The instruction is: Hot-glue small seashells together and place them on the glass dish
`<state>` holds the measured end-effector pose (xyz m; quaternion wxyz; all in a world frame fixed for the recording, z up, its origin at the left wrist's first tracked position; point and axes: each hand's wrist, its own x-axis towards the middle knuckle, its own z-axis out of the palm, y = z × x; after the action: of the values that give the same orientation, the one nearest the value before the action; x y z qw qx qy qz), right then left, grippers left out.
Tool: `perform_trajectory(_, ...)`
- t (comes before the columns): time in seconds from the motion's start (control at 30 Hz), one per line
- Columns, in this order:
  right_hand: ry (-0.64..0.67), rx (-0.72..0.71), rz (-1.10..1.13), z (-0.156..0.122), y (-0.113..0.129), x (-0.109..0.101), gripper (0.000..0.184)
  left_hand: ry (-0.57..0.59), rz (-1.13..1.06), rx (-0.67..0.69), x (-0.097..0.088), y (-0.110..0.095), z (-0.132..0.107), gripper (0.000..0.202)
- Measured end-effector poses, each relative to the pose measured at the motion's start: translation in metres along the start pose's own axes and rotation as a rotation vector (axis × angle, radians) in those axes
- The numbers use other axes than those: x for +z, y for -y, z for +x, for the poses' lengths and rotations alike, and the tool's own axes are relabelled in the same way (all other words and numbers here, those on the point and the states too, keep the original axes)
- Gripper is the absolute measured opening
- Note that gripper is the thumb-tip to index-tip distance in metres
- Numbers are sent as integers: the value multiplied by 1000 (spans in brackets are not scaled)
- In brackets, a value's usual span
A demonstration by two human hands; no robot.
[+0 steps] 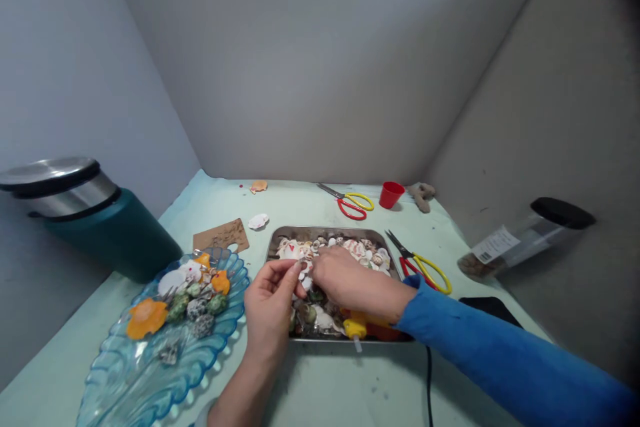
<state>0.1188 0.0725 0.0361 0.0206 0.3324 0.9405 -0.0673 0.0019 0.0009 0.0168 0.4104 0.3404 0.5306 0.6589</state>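
Assorted shells lie heaped in the metal tray, over which the left hand pinches a small piece, too indistinct to identify; the right hand's grip is hidden, its state undeterminable. The right wrist passes above the yellow-and-orange glue gun: dipping could displace it or, if hot, cause a burn. Leftward, a translucent, ribbed blue plate carries smooth orange scallop shells and rough, rounded mottled shells.

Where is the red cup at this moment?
In the head view, the red cup stands near the back wall, right of centre, between the farther scissors and a brownish lump.
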Motion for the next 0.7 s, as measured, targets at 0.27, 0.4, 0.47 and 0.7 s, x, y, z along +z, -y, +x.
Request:
perform_trajectory(0.27, -113, 48, 59, -3, -12, -22, 9, 8, -9, 13, -2, 4, 1, 22)
perform_trajectory(0.4, -260, 138, 175, -26, -16, -43, 11, 18, 1, -6, -2, 4, 1, 21)
perform_trajectory(0.47, -320, 159, 255, -40, -16, -46, 14, 29, 9, -10, -2, 3, 0, 20)
perform_trajectory(0.7, -373, 203, 1124, -63, -8, -35, 17, 70, 46, -18, 0, 2, -3, 20)
